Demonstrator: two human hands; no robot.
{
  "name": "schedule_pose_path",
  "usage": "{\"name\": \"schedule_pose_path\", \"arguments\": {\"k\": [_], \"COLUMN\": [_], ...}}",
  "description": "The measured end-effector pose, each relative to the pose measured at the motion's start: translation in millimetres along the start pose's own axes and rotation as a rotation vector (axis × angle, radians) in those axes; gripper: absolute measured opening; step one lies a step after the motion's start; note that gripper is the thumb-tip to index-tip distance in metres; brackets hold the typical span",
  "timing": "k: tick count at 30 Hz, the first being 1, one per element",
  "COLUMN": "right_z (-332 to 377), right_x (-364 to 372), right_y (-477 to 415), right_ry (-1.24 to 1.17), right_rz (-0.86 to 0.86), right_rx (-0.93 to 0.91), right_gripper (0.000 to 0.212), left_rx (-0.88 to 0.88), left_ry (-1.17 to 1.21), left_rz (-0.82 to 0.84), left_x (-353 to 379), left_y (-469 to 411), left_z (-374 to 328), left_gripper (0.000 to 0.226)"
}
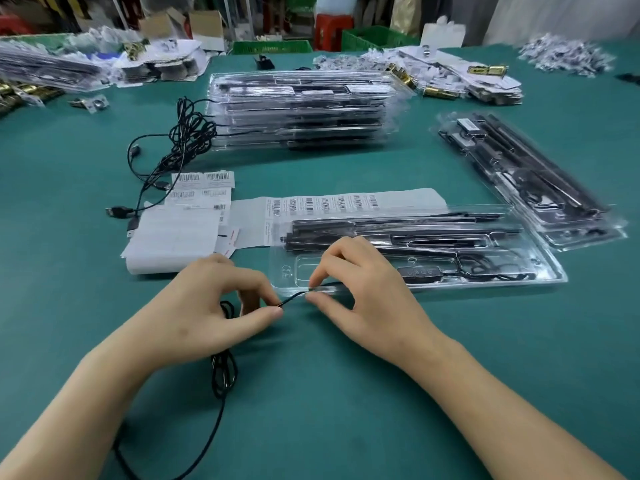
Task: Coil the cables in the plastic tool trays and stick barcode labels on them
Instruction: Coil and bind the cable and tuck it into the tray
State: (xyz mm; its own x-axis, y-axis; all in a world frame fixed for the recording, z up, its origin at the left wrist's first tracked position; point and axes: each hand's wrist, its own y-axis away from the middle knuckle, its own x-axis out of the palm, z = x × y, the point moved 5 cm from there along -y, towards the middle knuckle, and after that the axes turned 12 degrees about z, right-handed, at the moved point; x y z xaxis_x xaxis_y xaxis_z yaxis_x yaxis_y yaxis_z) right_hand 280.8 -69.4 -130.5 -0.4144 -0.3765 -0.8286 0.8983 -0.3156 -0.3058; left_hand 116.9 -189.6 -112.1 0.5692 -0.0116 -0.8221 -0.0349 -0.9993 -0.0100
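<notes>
On our green desk (346,393) we found a clear tool tray (550,268) up front, barcode label sheets (194,220) to its left, a tall tray stack (301,109) behind, loose black cables (180,140) beside it.

Left hand (221,306), right hand (360,292) — both pinching, fingers curled.

The cable (224,374) passes out of sight under the left hand (207,317) and again under the left forearm (79,403), which the near edge cuts off. Print on the labels (323,203) is too small to read. The far piles (564,57) are blurred, perhaps bagged parts
</notes>
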Motion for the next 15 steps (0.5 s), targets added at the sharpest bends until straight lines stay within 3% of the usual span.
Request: {"name": "schedule_pose_path", "arguments": {"k": [9,11,15], "right_z": [12.3,9.4,-0.7], "right_x": [-2.5,-2.3,-0.3], "right_y": [0.9,1.0,3.4], "right_ry": [0.151,0.073,-0.094], "right_rz": [-0.082,-0.076,-0.016], "right_rx": [-0.077,-0.054,0.005], "right_gripper": [0.021,0.028,0.016], "left_rx": [0.020,-0.006,-0.030], "left_ry": [0.382,0.466,0.750], "left_rz": [-0.044,0.038,0.350], "left_x": [8.8,9.2,4.8], "left_y": [-7.3,-5.7,6.9], "left_z": [-24.9,-22.8,-4.9], "left_gripper": [0.021,0.023,0.049]}}
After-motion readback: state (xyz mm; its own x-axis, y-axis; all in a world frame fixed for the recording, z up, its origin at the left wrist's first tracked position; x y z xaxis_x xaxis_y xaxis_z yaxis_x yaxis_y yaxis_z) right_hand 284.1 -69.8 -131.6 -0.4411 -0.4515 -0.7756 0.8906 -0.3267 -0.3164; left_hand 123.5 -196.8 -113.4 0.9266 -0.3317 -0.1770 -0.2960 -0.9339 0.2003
